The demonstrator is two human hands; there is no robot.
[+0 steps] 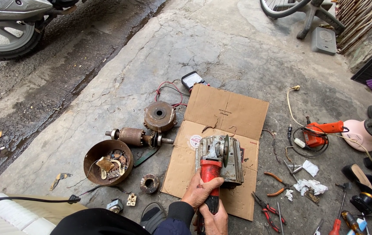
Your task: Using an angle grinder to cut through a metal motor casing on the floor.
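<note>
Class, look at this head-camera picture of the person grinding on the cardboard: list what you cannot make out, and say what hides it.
- Right hand: cut off by the bottom edge.
- Grinder handle: lower part covered by the left hand.
- Metal housing: the near face is hidden behind the grinder disc.
- Rusty bowl: the small parts inside are too small to identify.
- Scooter wheel: cut off by the top-left edges.

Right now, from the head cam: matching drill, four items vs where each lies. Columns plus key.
1. angle grinder
2. rusty bowl
3. pliers
4. multimeter

A. concrete beyond the cardboard's far edge
B. concrete right of the cardboard, near edge
C. over the cardboard, gripped by both hands
D. left of the cardboard, holding small parts

Pairs: 1-C, 2-D, 3-B, 4-A. The left hand and right hand grip the grinder's red body.
</note>
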